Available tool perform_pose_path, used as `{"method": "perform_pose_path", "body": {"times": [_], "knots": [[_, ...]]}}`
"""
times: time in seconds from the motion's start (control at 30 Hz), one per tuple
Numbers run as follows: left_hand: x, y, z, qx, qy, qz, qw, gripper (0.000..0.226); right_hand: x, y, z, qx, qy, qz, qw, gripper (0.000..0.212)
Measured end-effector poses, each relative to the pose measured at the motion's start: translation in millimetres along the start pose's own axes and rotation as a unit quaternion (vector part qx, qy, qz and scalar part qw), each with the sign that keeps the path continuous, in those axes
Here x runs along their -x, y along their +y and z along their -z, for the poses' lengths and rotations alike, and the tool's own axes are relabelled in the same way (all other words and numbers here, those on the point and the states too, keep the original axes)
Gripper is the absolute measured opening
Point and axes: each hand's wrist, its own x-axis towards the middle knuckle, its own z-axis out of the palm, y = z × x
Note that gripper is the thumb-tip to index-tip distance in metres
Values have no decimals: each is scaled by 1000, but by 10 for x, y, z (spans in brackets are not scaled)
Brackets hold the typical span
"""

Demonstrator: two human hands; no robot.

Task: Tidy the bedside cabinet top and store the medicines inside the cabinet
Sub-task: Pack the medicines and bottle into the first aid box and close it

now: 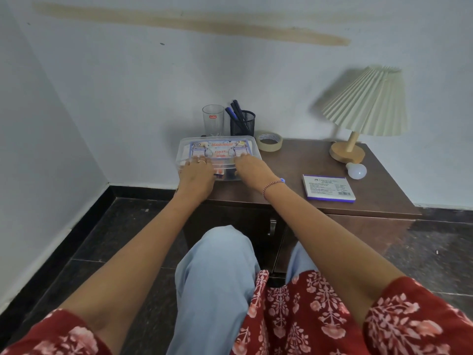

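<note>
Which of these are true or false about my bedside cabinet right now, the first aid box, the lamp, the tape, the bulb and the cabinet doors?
1. Both hands, left hand and right hand, rest on the first aid box. True.
2. The lamp lies tipped over. False: it stands upright.
3. The tape roll sits right of the box. True.
4. The light bulb is inside the pen holder. False: it lies by the lamp base.
5. The cabinet doors are open. False: closed.

Dark brown wooden bedside cabinet [294,160] bearing: clear plastic first-aid box [218,147], left hand [197,176] and right hand [252,169] flat on its lid; drinking glass [213,120]; tape roll [269,141]; pleated lamp [368,111]; white bulb [356,171].
</note>
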Motion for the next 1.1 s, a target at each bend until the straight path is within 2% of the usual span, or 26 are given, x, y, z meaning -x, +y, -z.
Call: {"method": "perform_pose_path", "body": {"times": [0.17,0.27,0.47,0.67,0.8,1.1], "knots": [[-52,276,114,59,46,-42,996,53,28,94,155,-35,9,-4,999,28],[-92,467,199,100,71,-48,991,47,43,119,219,-52,38,-14,998,31],[-225,693,298,176,68,-19,982,40,-30,263,260,-79,102,-38,991,30],[-396,769,302,158,62,4,985,48,-188,405,328,-102,145,-55,983,30],[-482,826,208,166,65,4,984,46,-293,453,280,-130,163,-53,977,31],[-650,954,-10,132,53,-2,990,66,-336,671,22,-60,177,-16,982,36]]}}
